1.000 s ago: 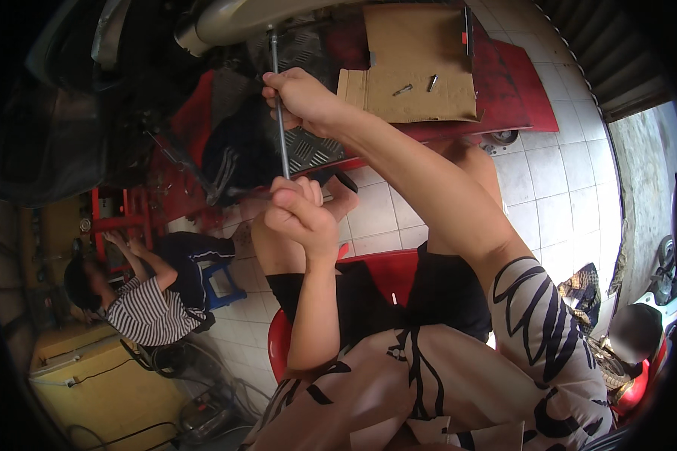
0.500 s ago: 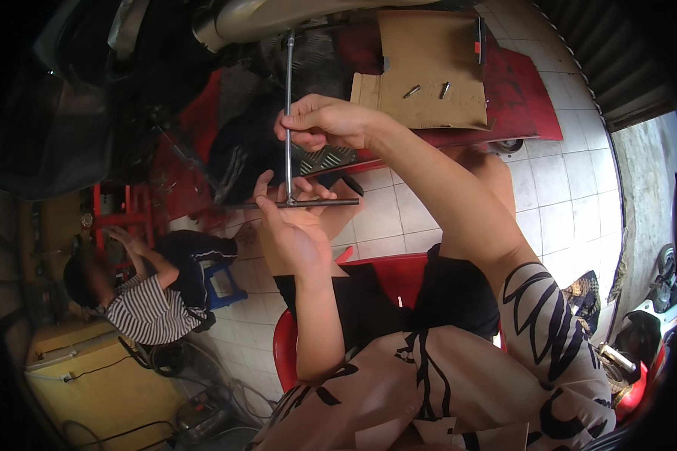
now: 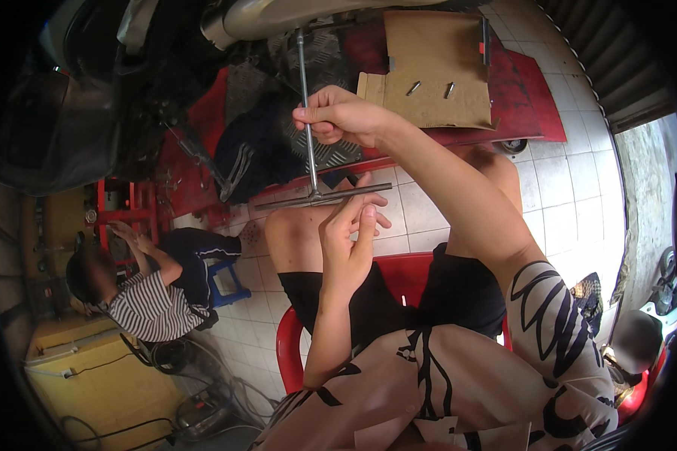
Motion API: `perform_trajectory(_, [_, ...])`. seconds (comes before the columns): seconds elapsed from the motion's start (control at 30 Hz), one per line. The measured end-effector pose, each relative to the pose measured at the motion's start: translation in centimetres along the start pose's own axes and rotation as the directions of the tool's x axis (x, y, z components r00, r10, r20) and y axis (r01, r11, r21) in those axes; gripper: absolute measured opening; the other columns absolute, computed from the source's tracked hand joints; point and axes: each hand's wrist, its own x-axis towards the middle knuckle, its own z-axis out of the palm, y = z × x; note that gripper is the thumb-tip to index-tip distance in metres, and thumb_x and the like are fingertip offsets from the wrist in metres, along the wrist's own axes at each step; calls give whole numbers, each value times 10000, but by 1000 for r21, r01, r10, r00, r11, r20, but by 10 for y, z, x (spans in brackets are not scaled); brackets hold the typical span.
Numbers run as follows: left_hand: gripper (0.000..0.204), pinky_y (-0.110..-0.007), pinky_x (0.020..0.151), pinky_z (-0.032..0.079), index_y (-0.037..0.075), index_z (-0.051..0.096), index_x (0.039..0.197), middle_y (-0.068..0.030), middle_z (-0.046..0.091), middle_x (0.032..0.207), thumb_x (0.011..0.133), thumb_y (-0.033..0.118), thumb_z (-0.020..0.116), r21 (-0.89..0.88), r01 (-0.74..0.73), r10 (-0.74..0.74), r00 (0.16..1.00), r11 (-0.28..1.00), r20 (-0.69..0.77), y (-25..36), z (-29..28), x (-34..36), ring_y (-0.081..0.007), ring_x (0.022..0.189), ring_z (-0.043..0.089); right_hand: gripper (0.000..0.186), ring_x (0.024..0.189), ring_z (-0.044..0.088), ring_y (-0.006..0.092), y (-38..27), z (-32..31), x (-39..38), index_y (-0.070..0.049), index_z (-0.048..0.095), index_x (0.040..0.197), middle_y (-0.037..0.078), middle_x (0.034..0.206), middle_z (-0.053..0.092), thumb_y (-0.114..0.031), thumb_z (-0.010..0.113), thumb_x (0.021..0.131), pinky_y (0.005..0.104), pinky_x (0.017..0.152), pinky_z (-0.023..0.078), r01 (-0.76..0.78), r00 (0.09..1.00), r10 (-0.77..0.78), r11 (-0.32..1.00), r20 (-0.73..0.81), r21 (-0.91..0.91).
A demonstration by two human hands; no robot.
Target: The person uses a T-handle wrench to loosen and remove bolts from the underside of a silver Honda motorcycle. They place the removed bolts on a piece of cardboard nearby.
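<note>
My right hand (image 3: 337, 118) is closed around the shaft of a long metal T-handle wrench (image 3: 311, 161). The wrench's far end reaches up under a pale, rounded vehicle part (image 3: 271, 16); what it meets there I cannot make out. Its crossbar lies at the near end, above my knees. Beside the crossbar's right arm is my left hand (image 3: 350, 244), fingers stretched and apart, touching or nearly touching the bar. Two small metal pieces, one silvery (image 3: 414, 88) and one similar (image 3: 450, 90), lie on a flattened cardboard box (image 3: 436, 52) to the right.
A red platform (image 3: 530, 98) with dark tread plate (image 3: 259, 83) carries the cardboard. At the left, a person in a striped shirt (image 3: 154, 310) sits by a blue stool (image 3: 227, 284). Cables and a yellow cabinet (image 3: 105, 383) stand lower left. Another person (image 3: 638, 342) appears at lower right.
The crossbar has turned, its right arm tilting farther away. My left hand has moved right along it, fingers now upright. My right hand still grips the shaft.
</note>
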Motion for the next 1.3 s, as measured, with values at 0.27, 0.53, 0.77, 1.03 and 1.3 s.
perform_trajectory(0.27, [654,-172,513,358,34,66,1494,-54,565,716,968,61,454,57,42,-20,938,997,-346,15,-6,-14,-33,555,457,232,432,261,35,-7,-1,-3,13,573,803,-62,509,356,-172,578,943,199,407,215,15,1000,-10,980,-28,196])
perform_trajectory(0.53, [562,-175,558,357,-23,234,1457,0,491,636,955,51,477,146,-96,99,995,985,-18,26,14,0,-43,587,425,214,435,271,35,-10,-3,-3,16,566,814,-58,523,361,-151,562,948,194,403,225,40,997,-22,963,-69,266])
perform_trajectory(0.77, [496,-162,531,297,-4,358,1417,38,366,578,955,88,512,431,-46,270,837,901,-475,24,-3,-2,-25,538,363,201,447,278,32,-11,-1,-1,22,551,844,-56,547,370,-150,562,947,192,408,231,62,994,-39,967,-98,248])
perform_trajectory(1.03, [333,-202,579,398,-56,564,1228,-7,566,672,978,156,503,535,8,350,748,845,-564,6,-20,7,-56,634,490,215,469,303,16,-15,-1,-14,29,561,900,-27,601,422,-181,584,937,170,423,262,-206,948,141,956,286,211])
perform_trajectory(1.3, [257,-227,589,444,-73,625,1115,-94,677,772,941,88,524,280,30,66,943,960,-327,4,8,0,-86,628,557,179,435,283,24,1,-6,-7,32,594,886,-43,534,421,-144,593,922,190,420,221,-110,959,85,991,269,76])
